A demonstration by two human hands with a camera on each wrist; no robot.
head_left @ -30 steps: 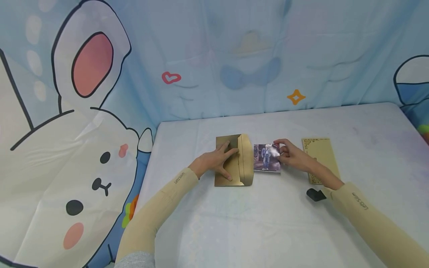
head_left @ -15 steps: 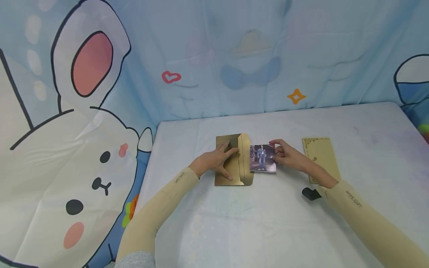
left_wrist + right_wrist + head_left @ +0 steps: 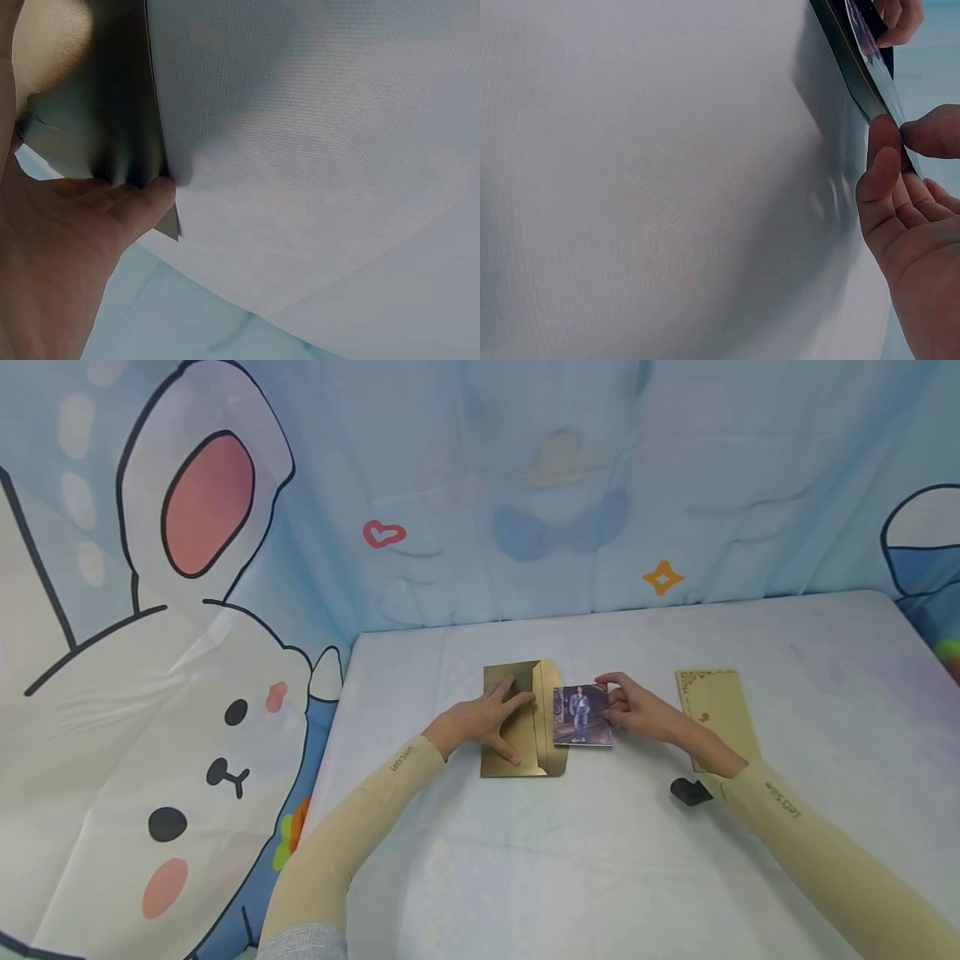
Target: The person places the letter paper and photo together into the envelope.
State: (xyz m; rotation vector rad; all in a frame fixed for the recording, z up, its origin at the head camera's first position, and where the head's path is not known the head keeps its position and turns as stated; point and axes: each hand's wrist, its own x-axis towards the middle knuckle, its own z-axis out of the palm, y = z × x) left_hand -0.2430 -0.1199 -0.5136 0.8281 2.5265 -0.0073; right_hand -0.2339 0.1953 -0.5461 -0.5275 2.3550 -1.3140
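Note:
A gold envelope (image 3: 528,750) lies on the table with its flap turned out to the right. My left hand (image 3: 480,720) rests on it with fingers spread. In the left wrist view, the left hand (image 3: 71,240) reaches along the envelope's shiny surface (image 3: 64,139). My right hand (image 3: 643,708) pinches the right edge of a photo (image 3: 579,720) of a standing figure. The photo's left edge overlaps the envelope's flap. In the right wrist view, the right hand (image 3: 915,214) holds the photo (image 3: 885,82) between thumb and fingers, tilted near the envelope's edge.
A gold card (image 3: 723,697) with an ornamental border lies on the right, partly behind my right forearm. A small black object (image 3: 690,792) sits by the right wrist. The white-covered table (image 3: 525,868) ends at a blue cartoon curtain (image 3: 465,577) behind.
My right hand has moved left with the photo, bringing its left edge from beside the envelope to over the flap. My left hand and the envelope have stayed put.

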